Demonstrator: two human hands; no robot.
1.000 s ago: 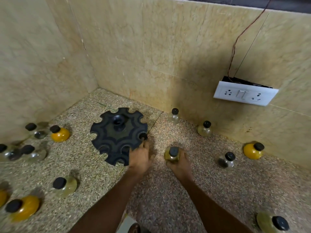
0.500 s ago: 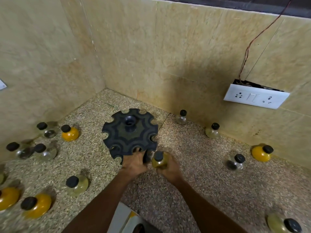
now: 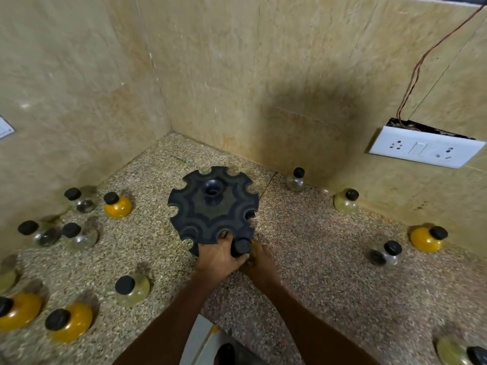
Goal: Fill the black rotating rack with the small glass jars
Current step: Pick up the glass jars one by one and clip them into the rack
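Observation:
The black rotating rack point(image 3: 210, 206) stands in the corner of the speckled counter, a round disc with notches around its rim and a hub in the middle. My left hand point(image 3: 217, 256) grips its near edge. My right hand point(image 3: 259, 262) holds a small glass jar with a black cap point(image 3: 241, 246) pressed against a notch at the rack's near right rim. The jar's body is mostly hidden by my fingers. Several more black-capped jars lie about, such as a yellow jar point(image 3: 117, 205) to the left and a clear jar point(image 3: 295, 179) behind.
Tiled walls close the corner at the left and back. A white switch plate point(image 3: 425, 147) with a loose wire hangs on the right wall. Jars sit along the left point(image 3: 68, 322) and right point(image 3: 427, 237) sides of the counter. A pale object point(image 3: 203, 341) lies at the near edge.
My right hand carried the jar left and forward from the bare counter up to the rack's near rim. My left hand stayed on the rack's edge.

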